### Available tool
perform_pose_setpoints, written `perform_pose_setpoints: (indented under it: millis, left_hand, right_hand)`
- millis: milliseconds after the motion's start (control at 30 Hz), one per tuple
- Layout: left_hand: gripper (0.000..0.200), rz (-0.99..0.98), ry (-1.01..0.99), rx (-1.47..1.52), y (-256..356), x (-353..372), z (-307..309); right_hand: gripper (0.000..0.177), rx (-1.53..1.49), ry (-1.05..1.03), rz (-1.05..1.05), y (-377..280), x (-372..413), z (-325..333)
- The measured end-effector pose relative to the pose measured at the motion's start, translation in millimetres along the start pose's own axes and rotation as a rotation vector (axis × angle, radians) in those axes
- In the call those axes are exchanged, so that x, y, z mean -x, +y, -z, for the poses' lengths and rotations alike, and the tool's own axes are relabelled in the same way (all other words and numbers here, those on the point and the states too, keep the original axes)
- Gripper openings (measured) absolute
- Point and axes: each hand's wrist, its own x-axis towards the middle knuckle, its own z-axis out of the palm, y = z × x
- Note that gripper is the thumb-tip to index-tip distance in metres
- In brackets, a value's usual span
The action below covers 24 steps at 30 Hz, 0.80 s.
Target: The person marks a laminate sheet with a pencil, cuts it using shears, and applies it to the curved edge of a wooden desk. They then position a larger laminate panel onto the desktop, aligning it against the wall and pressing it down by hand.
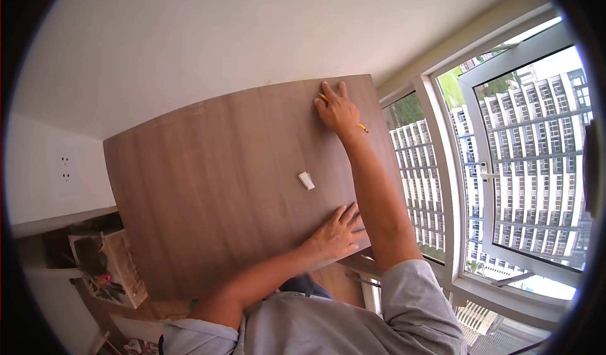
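Note:
A large brown wood-grain board spreads out before me, its far edge against the white wall. My right hand is near the far right corner of the board, with a yellow pencil held in it. The pencil runs under the palm, and both of its ends stick out. Two fingers of this hand reach toward the board's far edge. Flat on the board near its front right edge lies my left hand, fingers spread and holding nothing. Between the hands is a small white folded piece, perhaps paper.
A white wall rises behind the board, with a socket at the left. On the right is a window frame with an open sash. A wooden box with tools stands low at the left.

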Motion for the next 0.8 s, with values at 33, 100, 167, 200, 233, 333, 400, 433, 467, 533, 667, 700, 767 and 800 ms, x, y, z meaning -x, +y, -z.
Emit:
perform_pose_setpoints:
  millis: [33, 100, 167, 200, 233, 333, 400, 433, 467, 533, 667, 700, 767, 800]
  left_hand:
    - [0.054, -0.005, 0.003, 0.003, 1, 0, 1]
    - [0.055, 0.009, -0.011, -0.027, 3, -1, 4]
    - [0.054, 0.0, 0.056, -0.021, -1, -4, 1]
    - [0.053, -0.014, 0.106, -0.011, 0, 0, -1]
    - [0.054, -0.01, 0.064, -0.025, 1, 1, 0]
    - [0.055, -0.001, -0.019, -0.079, 1, -6, 7]
    - [0.053, -0.015, -0.025, -0.153, 1, -3, 4]
    - [0.052, -0.024, -0.003, -0.167, -1, 0, 1]
    - [0.051, -0.031, 0.028, -0.188, -2, 2, -2]
    - [0.051, -0.053, 0.086, -0.204, -5, 0, -9]
    - [0.051, -0.043, 0.111, -0.258, 2, 2, -13]
    - [0.052, -0.035, 0.082, -0.263, 0, 3, -6]
    - [0.054, -0.003, -0.022, -0.234, 6, 5, 6]
    - [0.054, 0.026, -0.047, -0.258, 9, 4, 8]
  right_hand:
    - [0.066, -0.007, 0.011, 0.005, 0, 0, 1]
    - [0.066, 0.013, 0.017, 0.0, 0, -1, 1]
    - [0.066, 0.023, 0.007, -0.003, -2, 0, 3]
    - [0.067, -0.016, -0.014, 0.015, -3, 1, 7]
    - [0.067, -0.058, -0.031, 0.021, 2, 1, 10]
    - [0.074, -0.023, -0.097, 0.037, 11, -8, 13]
    - [0.074, -0.171, -0.012, 0.288, 45, -24, -5]
    - [0.071, -0.233, 0.103, 0.242, 35, 5, 22]
    - [0.071, -0.242, 0.169, 0.248, 35, 31, 43]
    - [0.059, -0.3, 0.184, 0.328, 50, 101, 84]
    - [0.044, -0.398, 0.148, 0.284, 93, 279, 127]
    - [0.042, -0.402, 0.167, 0.296, 106, 315, 126]
    - [0.036, -0.46, 0.083, 0.224, 130, 377, 114]
    - [0.036, -0.444, 0.045, 0.2, 140, 401, 107]
